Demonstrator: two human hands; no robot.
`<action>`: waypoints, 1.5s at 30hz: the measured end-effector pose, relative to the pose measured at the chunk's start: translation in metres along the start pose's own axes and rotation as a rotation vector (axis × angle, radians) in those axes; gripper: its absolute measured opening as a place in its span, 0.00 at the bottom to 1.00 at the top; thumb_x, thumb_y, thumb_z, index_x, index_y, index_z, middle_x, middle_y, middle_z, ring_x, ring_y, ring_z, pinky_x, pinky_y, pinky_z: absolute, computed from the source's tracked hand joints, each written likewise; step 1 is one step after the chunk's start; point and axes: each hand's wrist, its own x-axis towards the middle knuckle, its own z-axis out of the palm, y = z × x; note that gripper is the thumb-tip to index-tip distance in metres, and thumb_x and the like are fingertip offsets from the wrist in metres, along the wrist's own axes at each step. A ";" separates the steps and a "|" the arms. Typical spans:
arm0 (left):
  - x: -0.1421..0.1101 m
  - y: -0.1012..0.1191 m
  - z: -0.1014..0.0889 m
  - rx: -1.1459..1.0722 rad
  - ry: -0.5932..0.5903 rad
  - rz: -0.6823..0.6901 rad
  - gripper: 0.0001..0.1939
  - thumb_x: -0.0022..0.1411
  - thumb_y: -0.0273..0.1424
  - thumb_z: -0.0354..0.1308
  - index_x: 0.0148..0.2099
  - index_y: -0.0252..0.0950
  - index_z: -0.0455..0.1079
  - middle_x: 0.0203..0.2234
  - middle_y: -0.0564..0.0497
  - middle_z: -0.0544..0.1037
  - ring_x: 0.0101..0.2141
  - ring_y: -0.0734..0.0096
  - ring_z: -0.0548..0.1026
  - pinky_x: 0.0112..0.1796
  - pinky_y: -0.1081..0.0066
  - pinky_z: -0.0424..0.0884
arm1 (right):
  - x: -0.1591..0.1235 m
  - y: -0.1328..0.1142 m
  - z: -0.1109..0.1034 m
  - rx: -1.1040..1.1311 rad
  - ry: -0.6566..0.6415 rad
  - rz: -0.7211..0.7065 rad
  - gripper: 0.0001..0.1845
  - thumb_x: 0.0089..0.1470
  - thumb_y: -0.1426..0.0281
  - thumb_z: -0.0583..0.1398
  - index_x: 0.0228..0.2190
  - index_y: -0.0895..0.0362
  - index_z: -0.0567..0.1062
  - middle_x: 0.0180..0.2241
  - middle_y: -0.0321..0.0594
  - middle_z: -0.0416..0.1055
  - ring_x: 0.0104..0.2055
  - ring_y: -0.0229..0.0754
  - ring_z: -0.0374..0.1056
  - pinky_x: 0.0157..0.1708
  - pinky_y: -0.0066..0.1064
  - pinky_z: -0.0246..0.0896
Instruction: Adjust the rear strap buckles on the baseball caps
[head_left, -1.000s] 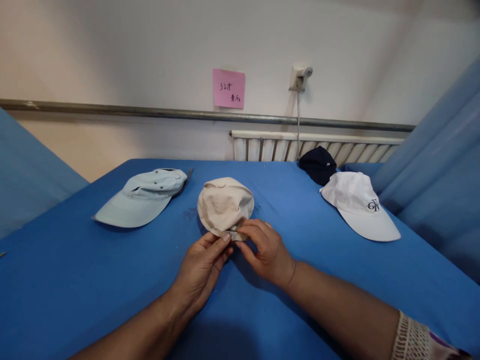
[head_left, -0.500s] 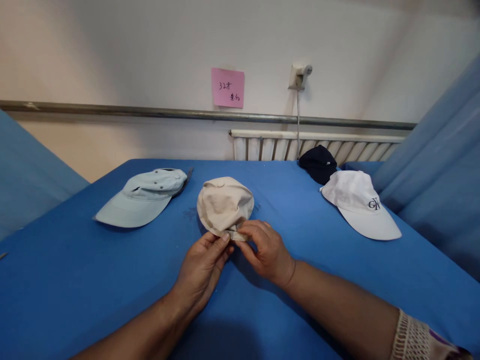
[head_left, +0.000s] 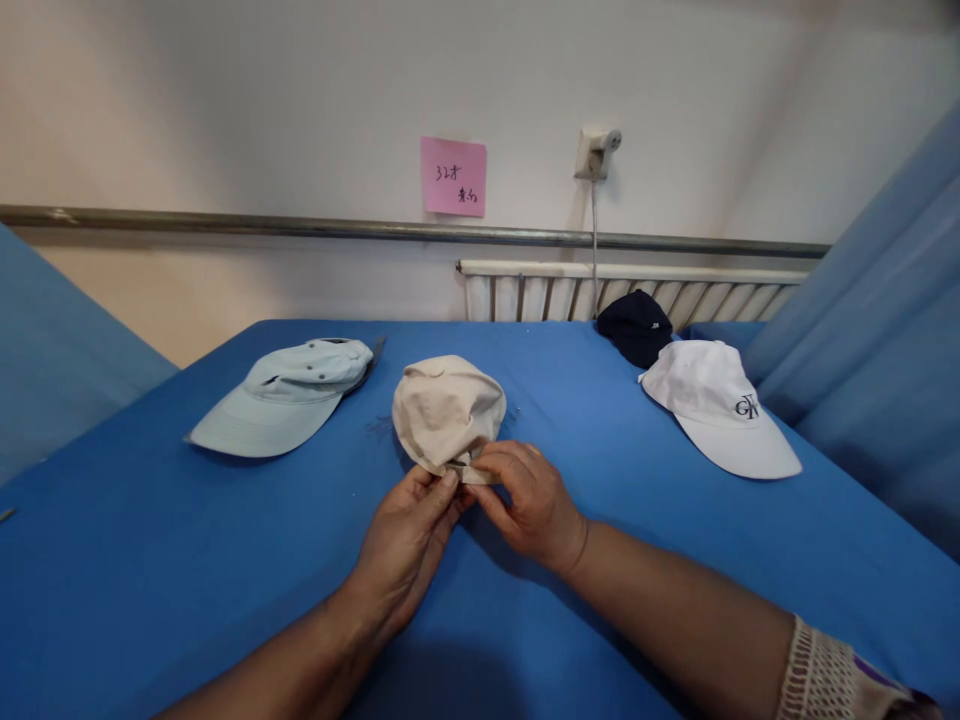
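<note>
A: What are the hands doing?

B: The left hand is pinched narrow, thumb on top, on the near edge of a beige cap. The right hand has thumb and fingers closed around the cap's strap, just beside the left fingertips.

A: Where is that cap?

B: At the middle of a blue-covered table, between a pale blue cap on the left and a white cap with dark lettering on the right. A navy cap sits just behind the white one.

A: And the room?

B: A radiator is beyond the table's far edge, with a metal rail above it. A pink note and a socket are on the wall, and blue curtains hang at both sides.

A: Which way does the beige cap point?

B: Its strap end faces the wearer, the strap running left to right. The crown looks nearly round from here, so I can't be sure of its long axis or where the brim lies.
</note>
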 end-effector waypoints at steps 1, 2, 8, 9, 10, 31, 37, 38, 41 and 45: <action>0.000 -0.001 -0.001 0.004 -0.007 -0.003 0.16 0.55 0.30 0.69 0.47 0.36 0.75 0.43 0.46 0.80 0.46 0.64 0.77 0.48 0.69 0.72 | 0.000 0.000 0.000 0.000 0.002 -0.003 0.07 0.63 0.70 0.56 0.43 0.56 0.70 0.40 0.46 0.76 0.45 0.45 0.72 0.44 0.38 0.68; 0.001 -0.001 -0.001 0.006 -0.015 -0.005 0.16 0.56 0.30 0.69 0.47 0.36 0.75 0.44 0.46 0.80 0.46 0.63 0.77 0.48 0.68 0.71 | 0.000 0.001 0.001 0.005 0.004 -0.004 0.07 0.63 0.70 0.56 0.43 0.56 0.70 0.40 0.46 0.76 0.44 0.45 0.72 0.44 0.38 0.68; 0.003 -0.003 -0.003 0.000 -0.026 -0.010 0.18 0.53 0.29 0.70 0.47 0.36 0.75 0.44 0.47 0.80 0.45 0.65 0.77 0.48 0.69 0.71 | 0.001 0.001 0.000 0.037 0.010 0.005 0.07 0.63 0.70 0.56 0.43 0.56 0.71 0.39 0.45 0.75 0.44 0.44 0.72 0.43 0.38 0.69; 0.003 -0.003 -0.003 0.002 -0.024 -0.011 0.18 0.53 0.30 0.71 0.47 0.36 0.75 0.43 0.47 0.80 0.44 0.65 0.77 0.48 0.68 0.71 | 0.001 0.000 0.000 0.041 0.012 0.005 0.07 0.63 0.70 0.56 0.43 0.56 0.71 0.39 0.45 0.75 0.44 0.44 0.72 0.43 0.38 0.69; 0.003 -0.002 -0.003 0.005 -0.024 -0.013 0.18 0.53 0.30 0.71 0.47 0.36 0.75 0.43 0.46 0.80 0.44 0.65 0.77 0.48 0.68 0.71 | 0.000 0.000 0.000 0.045 0.016 0.005 0.07 0.63 0.70 0.56 0.43 0.56 0.71 0.39 0.45 0.75 0.43 0.44 0.72 0.43 0.38 0.69; 0.007 0.006 -0.009 -0.014 0.046 0.044 0.13 0.54 0.31 0.70 0.43 0.34 0.77 0.38 0.48 0.79 0.40 0.68 0.76 0.44 0.71 0.72 | -0.007 0.004 0.003 0.157 -0.012 0.122 0.08 0.61 0.71 0.58 0.44 0.56 0.70 0.35 0.42 0.73 0.37 0.42 0.70 0.38 0.34 0.68; 0.010 0.007 -0.009 -0.013 0.038 0.005 0.13 0.56 0.31 0.68 0.44 0.34 0.76 0.40 0.46 0.80 0.43 0.64 0.76 0.47 0.66 0.73 | -0.007 0.002 0.002 0.241 0.012 0.203 0.08 0.60 0.72 0.58 0.43 0.56 0.71 0.33 0.39 0.71 0.35 0.39 0.68 0.37 0.31 0.65; 0.011 0.007 -0.010 -0.009 0.031 0.006 0.13 0.56 0.31 0.68 0.44 0.34 0.76 0.40 0.46 0.80 0.42 0.65 0.77 0.46 0.67 0.73 | -0.007 0.001 0.000 0.262 0.007 0.205 0.08 0.60 0.71 0.58 0.43 0.56 0.71 0.33 0.39 0.71 0.35 0.39 0.68 0.38 0.31 0.65; 0.013 0.007 -0.012 -0.009 0.003 -0.013 0.14 0.56 0.32 0.69 0.44 0.34 0.76 0.39 0.46 0.80 0.42 0.66 0.76 0.47 0.69 0.72 | -0.009 0.000 -0.001 0.362 -0.014 0.274 0.07 0.62 0.69 0.56 0.42 0.55 0.72 0.35 0.40 0.72 0.36 0.39 0.69 0.38 0.32 0.64; 0.015 0.007 -0.014 -0.022 -0.038 -0.077 0.14 0.55 0.32 0.70 0.43 0.34 0.77 0.40 0.47 0.79 0.41 0.68 0.76 0.43 0.72 0.73 | -0.012 0.007 0.008 0.569 -0.022 0.576 0.15 0.65 0.60 0.53 0.38 0.56 0.74 0.29 0.38 0.74 0.31 0.38 0.70 0.34 0.31 0.63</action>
